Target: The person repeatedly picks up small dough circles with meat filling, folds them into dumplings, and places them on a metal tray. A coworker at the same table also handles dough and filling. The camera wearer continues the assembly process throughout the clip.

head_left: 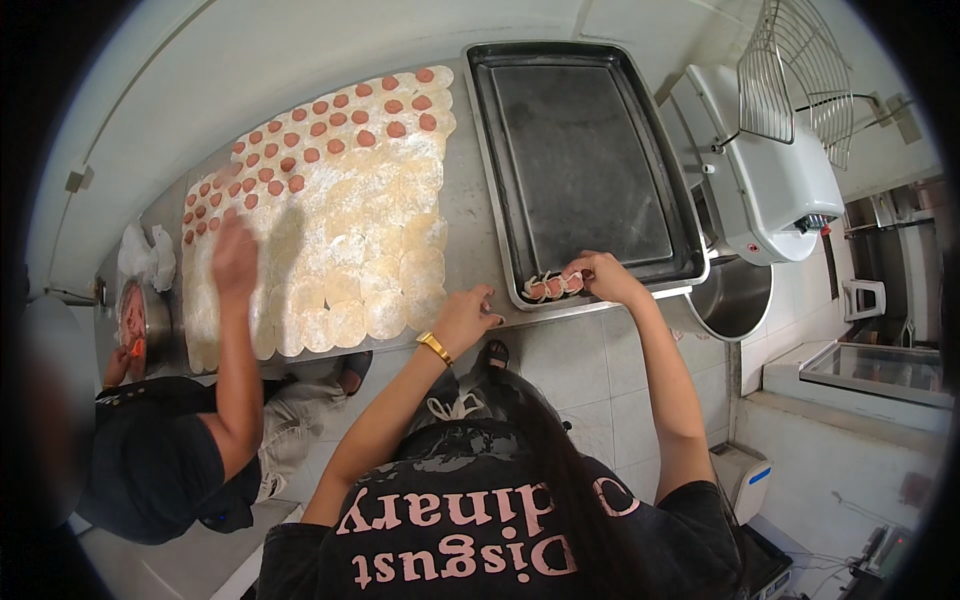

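Observation:
My right hand (pixel 602 274) is at the near edge of a dark metal baking tray (pixel 485 160), fingertips pinched on the end of a short row of filled dumplings (pixel 552 287). The dumplings show pink filling between pale dough folds and sit in the tray's near left corner. Just left of that corner, my left hand (pixel 470 318), with a gold band at the wrist, hovers by the table edge, fingers apart and holding nothing. Farther left lies a floured sheet of overlapping dough rounds (pixel 370 255); small pink filling balls (pixel 338 118) dot its far and left rounds.
At the left, a co-worker's blurred hand (pixel 234 250) is over the dough; their other hand is at a metal bowl (pixel 155 325) of pink filling. A white machine (pixel 750 170), wire rack (pixel 770 90) and metal bowl (pixel 740 295) stand right of the tray.

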Available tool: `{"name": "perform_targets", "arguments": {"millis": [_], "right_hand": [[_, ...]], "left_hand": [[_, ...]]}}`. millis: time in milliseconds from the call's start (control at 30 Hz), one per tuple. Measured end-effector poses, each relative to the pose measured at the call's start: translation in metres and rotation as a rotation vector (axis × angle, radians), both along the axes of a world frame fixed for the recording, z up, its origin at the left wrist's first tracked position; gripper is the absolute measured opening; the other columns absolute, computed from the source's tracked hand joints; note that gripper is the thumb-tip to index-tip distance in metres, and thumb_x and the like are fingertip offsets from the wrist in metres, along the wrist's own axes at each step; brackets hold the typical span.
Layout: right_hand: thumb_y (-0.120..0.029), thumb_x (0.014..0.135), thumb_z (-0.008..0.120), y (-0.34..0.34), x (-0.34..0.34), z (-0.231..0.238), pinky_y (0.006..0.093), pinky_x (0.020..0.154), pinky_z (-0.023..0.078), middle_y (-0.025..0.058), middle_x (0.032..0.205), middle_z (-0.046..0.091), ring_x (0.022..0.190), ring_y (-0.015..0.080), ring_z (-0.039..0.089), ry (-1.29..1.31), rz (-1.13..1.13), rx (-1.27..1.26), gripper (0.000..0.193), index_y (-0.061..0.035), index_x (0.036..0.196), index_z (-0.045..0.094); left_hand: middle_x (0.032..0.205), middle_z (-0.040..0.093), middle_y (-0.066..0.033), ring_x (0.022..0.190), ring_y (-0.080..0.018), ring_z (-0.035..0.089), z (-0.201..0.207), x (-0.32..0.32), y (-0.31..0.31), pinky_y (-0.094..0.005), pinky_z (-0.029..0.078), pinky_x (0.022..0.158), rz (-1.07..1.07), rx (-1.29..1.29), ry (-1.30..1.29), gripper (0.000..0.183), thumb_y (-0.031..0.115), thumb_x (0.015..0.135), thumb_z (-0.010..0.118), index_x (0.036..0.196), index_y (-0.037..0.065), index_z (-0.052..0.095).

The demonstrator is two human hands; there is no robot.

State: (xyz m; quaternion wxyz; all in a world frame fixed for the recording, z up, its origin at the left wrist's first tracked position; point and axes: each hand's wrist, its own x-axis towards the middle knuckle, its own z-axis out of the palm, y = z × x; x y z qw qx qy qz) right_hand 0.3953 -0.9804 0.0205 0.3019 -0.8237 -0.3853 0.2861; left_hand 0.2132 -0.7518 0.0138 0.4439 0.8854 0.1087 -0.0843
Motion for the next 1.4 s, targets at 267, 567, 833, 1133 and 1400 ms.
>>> {"name": "perform_targets", "arguments": {"millis": [267, 567, 833, 1133, 1400], "right_hand": [[0.016, 0.065, 0.053, 0.005, -0.019, 0.003, 0.0378, 0.072, 0.050, 0.0158, 0.097, 0.064, 0.085, 0.0339, 0.063, -0.164, -0.044, 0.084, 0.042, -0.0019, 0.100, 0.068], [0.012, 0.063, 0.055, 0.006, -0.018, 0.006, 0.0413, 0.078, 0.048, 0.0192, 0.096, 0.064, 0.091, 0.0383, 0.061, -0.165, -0.008, -0.032, 0.040, -0.0024, 0.097, 0.070], [0.009, 0.065, 0.055, 0.010, -0.010, 0.008, 0.0414, 0.078, 0.048, 0.0191, 0.098, 0.063, 0.091, 0.0381, 0.061, -0.088, 0.002, -0.049, 0.032, -0.0009, 0.092, 0.070], [-0.001, 0.069, 0.061, 0.016, -0.009, 0.005, 0.0427, 0.073, 0.049, 0.0214, 0.091, 0.063, 0.084, 0.0395, 0.061, -0.130, 0.053, -0.065, 0.028, -0.0057, 0.095, 0.070], [0.011, 0.073, 0.047, 0.022, -0.003, 0.036, 0.0412, 0.089, 0.047, 0.0228, 0.099, 0.065, 0.096, 0.0390, 0.062, -0.213, -0.131, -0.071, 0.040, 0.0007, 0.107, 0.064]], "left_hand": [[0.086, 0.067, -0.0151, 0.073, -0.0255, 0.067, -0.003, 0.002, -0.003, -0.0326, 0.053, 0.067, -0.015, 0.023, 0.011, 0.047, 0.015, 0.071, 0.077, 0.111, -0.002, 0.057], [0.087, 0.067, -0.0165, 0.075, -0.0260, 0.067, -0.008, 0.002, 0.000, -0.0334, 0.053, 0.068, -0.039, 0.041, -0.002, 0.047, 0.014, 0.071, 0.077, 0.110, -0.002, 0.057], [0.087, 0.067, -0.0153, 0.074, -0.0244, 0.067, -0.005, -0.003, 0.009, -0.0322, 0.053, 0.069, -0.010, 0.028, 0.010, 0.047, 0.014, 0.071, 0.078, 0.110, -0.001, 0.058], [0.089, 0.068, -0.0140, 0.076, -0.0235, 0.067, 0.007, -0.018, 0.087, -0.0311, 0.053, 0.070, 0.175, 0.070, -0.064, 0.039, 0.012, 0.074, 0.074, 0.109, 0.000, 0.060], [0.087, 0.067, -0.0194, 0.083, -0.0339, 0.065, 0.021, -0.017, 0.318, -0.0404, 0.051, 0.074, 0.686, 0.235, -0.297, 0.020, 0.015, 0.076, 0.068, 0.092, 0.002, 0.067]]}}
